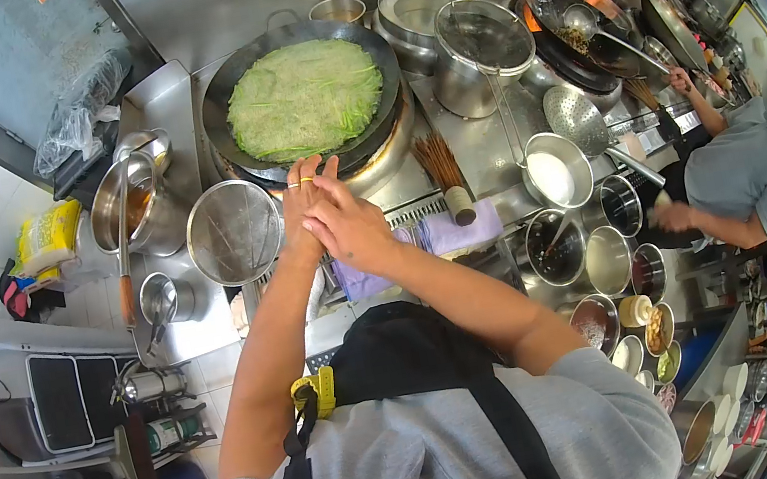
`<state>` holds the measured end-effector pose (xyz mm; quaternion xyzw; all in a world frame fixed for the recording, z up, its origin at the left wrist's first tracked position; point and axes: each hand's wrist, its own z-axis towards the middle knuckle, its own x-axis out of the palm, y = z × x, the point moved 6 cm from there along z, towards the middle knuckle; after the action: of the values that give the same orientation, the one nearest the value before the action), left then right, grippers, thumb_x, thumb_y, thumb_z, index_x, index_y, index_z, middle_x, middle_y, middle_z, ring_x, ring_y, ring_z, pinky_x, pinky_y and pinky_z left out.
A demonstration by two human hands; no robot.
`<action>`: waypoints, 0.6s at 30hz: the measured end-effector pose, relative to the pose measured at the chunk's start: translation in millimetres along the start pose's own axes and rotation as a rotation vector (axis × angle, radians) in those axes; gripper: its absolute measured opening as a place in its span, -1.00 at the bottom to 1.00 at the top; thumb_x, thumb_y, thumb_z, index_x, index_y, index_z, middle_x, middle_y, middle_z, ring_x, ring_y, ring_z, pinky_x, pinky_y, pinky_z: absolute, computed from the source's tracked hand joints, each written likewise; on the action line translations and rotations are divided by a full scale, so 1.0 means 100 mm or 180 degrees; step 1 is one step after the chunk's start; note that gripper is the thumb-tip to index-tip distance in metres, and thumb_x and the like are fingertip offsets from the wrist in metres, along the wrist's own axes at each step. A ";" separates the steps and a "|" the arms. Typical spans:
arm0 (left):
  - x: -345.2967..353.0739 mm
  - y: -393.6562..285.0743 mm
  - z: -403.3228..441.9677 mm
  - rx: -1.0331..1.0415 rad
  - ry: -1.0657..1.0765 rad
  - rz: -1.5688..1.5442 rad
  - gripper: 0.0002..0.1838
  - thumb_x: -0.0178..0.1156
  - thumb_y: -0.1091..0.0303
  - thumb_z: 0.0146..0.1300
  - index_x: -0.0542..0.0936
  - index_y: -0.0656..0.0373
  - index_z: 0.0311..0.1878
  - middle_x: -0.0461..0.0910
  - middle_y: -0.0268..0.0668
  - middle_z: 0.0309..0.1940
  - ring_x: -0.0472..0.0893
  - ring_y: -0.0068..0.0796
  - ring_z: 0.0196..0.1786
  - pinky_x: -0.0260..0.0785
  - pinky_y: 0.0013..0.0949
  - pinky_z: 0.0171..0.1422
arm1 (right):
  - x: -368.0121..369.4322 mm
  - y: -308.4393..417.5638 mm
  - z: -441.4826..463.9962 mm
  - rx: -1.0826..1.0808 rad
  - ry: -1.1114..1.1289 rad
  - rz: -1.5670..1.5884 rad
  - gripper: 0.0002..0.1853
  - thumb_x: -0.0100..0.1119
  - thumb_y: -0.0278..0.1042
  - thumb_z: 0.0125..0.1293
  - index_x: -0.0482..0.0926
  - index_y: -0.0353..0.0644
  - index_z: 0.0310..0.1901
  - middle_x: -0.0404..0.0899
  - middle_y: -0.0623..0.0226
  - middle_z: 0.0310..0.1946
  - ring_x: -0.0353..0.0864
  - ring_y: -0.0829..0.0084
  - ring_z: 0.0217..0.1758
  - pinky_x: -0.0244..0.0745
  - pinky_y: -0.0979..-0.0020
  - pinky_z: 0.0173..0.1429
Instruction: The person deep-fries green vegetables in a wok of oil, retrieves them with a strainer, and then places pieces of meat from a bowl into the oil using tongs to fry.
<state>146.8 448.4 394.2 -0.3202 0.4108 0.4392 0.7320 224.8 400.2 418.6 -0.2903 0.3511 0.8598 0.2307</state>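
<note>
My left hand (299,207) reaches to the near rim of a large wok (219,115), its fingers stretched out and rings on them. Crossing over it, my right hand (347,224) has its fingers closed on the back of my left hand. Neither hand shows a tool. Pale green shredded vegetables in bubbling liquid (304,98) fill the wok, which sits on a burner. Just left of my hands is a round mesh strainer (235,232). A bamboo wok brush (442,174) and folded purple cloths (463,229) lie to the right.
At left stand a steel pot (168,237) with a ladle across it and a small pot (173,300). A steel pot (466,96) bears another strainer. Flames rise by a second wok (561,27), where a co-worker (742,169) holds a ladle. Several seasoning pots (607,260) line the right.
</note>
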 end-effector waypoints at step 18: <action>0.00 0.00 -0.02 0.0370 -0.0260 -0.0161 -0.34 0.24 0.17 0.12 0.42 0.08 0.33 0.35 -0.05 0.23 0.32 0.08 0.31 0.34 -0.01 0.30 | -0.01 -0.21 0.17 0.0392 0.0591 0.0262 -0.35 0.20 0.12 0.28 0.36 0.09 0.36 0.14 -0.26 0.39 0.50 -0.23 0.18 0.52 0.05 0.18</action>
<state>146.1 446.5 393.4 -0.2691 0.3972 0.4087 0.7764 232.2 426.2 418.9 -0.3392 0.4347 0.8147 0.1792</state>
